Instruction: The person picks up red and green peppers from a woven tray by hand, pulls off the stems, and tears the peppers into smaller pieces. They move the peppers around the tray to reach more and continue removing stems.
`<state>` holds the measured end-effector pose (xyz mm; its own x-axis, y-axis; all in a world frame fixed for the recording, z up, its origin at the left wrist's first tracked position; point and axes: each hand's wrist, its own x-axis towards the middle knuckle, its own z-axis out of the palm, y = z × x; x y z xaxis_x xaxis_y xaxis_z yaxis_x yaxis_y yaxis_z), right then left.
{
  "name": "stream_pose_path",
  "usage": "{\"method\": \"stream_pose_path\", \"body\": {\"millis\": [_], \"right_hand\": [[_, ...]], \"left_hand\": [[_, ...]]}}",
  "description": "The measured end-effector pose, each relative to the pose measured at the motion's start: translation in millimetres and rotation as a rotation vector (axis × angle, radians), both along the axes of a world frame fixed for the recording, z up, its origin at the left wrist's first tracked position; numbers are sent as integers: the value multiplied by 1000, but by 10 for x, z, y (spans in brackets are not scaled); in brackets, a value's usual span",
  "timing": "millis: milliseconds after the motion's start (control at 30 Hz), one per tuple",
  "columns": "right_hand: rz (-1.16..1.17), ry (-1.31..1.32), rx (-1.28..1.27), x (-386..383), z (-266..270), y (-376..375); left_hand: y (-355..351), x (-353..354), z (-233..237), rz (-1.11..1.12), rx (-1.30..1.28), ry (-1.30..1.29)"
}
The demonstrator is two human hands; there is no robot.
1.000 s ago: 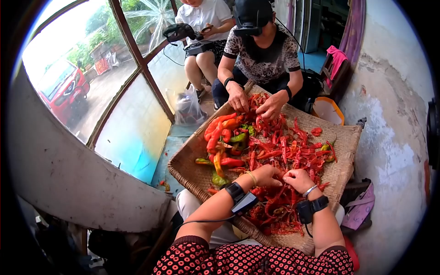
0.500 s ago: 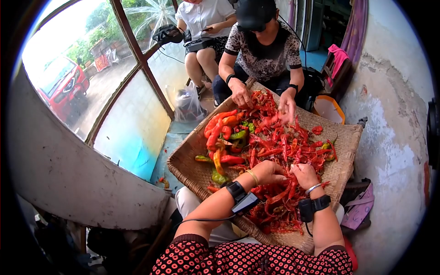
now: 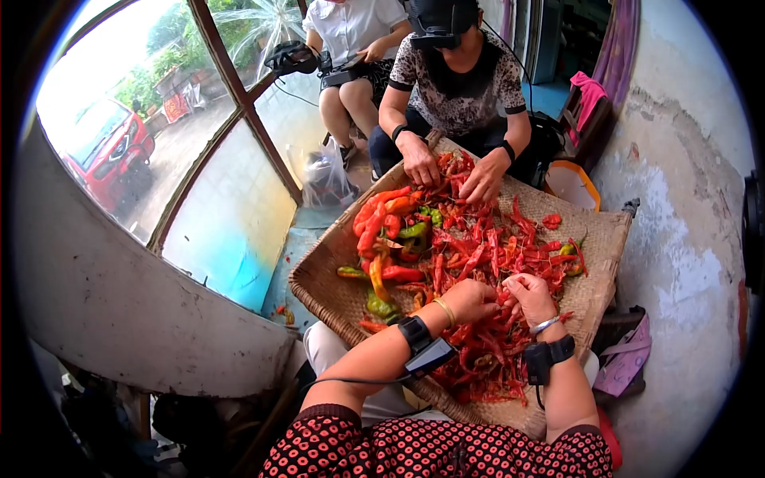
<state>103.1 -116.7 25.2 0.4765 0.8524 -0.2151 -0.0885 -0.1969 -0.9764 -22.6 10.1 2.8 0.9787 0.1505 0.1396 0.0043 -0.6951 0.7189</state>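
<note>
Both my left hand (image 3: 470,299) and right hand (image 3: 531,296) close, pinching dried red chilies (image 3: 486,350) near the woven tray's (image 3: 327,299) near edge.

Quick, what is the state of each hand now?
Left hand: fingers curled shut among the red chillies; what it holds cannot be told.
Right hand: also curled shut on the pile; contents hidden.

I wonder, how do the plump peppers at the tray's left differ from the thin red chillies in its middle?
The plump peppers are thick and smooth; the thin red chillies are slender and wrinkled. The plump peppers mix orange, red and green; the thin red chillies are nearly all dark red. The plump peppers form a small cluster; the thin red chillies cover far more area. Both lie on the woven tray.
</note>
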Motion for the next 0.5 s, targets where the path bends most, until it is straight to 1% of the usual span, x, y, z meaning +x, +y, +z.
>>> {"method": "stream_pose_path", "body": {"millis": [33, 100, 167, 200, 267, 333, 400, 433, 467, 500], "right_hand": [[-11, 20, 16, -1, 25, -4], [12, 16, 28, 18, 15, -14], [93, -62, 47, 43, -33, -22], [93, -62, 47, 47, -28, -22], [66, 3, 45, 53, -17, -29], [63, 52, 75, 69, -29, -37], [62, 100, 106, 85, -20, -44], [36, 185, 119, 93, 6, -52], [11, 270, 132, 107, 22, -57], [11, 268, 130, 135, 18, -56]], "left_hand": [[2, -5, 28, 15, -16, 46], [11, -9, 30, 18, -62, 43], [31, -18, 51, 22, -109, 39], [51, -22, 83, -5, -154, 71], [81, -23, 93, -34, -200, 104], [113, -23, 87, -57, -350, 127], [129, -31, 133, -49, -388, 166], [136, -37, 157, -41, -426, 205], [148, -41, 159, -41, -427, 203], [161, -46, 156, -22, -379, 187]]}}
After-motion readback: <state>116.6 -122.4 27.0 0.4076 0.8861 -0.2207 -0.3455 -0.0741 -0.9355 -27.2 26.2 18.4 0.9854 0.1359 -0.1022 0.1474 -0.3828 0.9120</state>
